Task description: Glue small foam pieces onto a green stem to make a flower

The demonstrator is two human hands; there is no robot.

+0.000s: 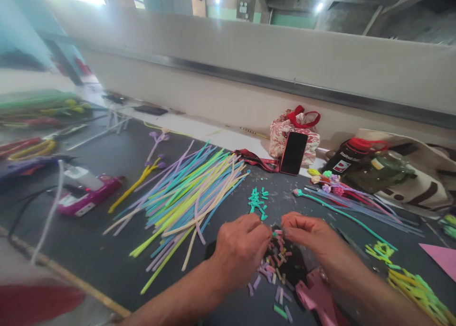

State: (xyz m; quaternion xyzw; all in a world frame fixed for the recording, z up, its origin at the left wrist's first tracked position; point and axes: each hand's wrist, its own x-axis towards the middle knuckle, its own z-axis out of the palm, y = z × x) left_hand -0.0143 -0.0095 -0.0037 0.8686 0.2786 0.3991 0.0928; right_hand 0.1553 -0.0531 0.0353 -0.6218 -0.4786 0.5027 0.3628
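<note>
My left hand (pixel 242 243) is closed, its fingertips turned toward my right hand; whatever it grips is hidden. My right hand (pixel 309 233) pinches with thumb and forefinger, and what lies in the pinch is too small to make out. Between and below both hands are short cut pieces (pixel 265 271) in pink, purple and cream. Just beyond the fingers is a little heap of teal pieces (pixel 255 200). A pink glue gun (pixel 315 293) lies beside my right wrist. To the left of my left hand, long pastel fuzzy sticks (pixel 185 200) are spread in a pile.
A purple glue gun (pixel 89 193) with a cord lies at the left. Behind are a phone (pixel 294 153) leaning on a patterned bag (pixel 276 126), a dark bottle (pixel 344 157) and several finished flowers (pixel 329 181). Yellow-green strips (pixel 418 288) lie at the right edge.
</note>
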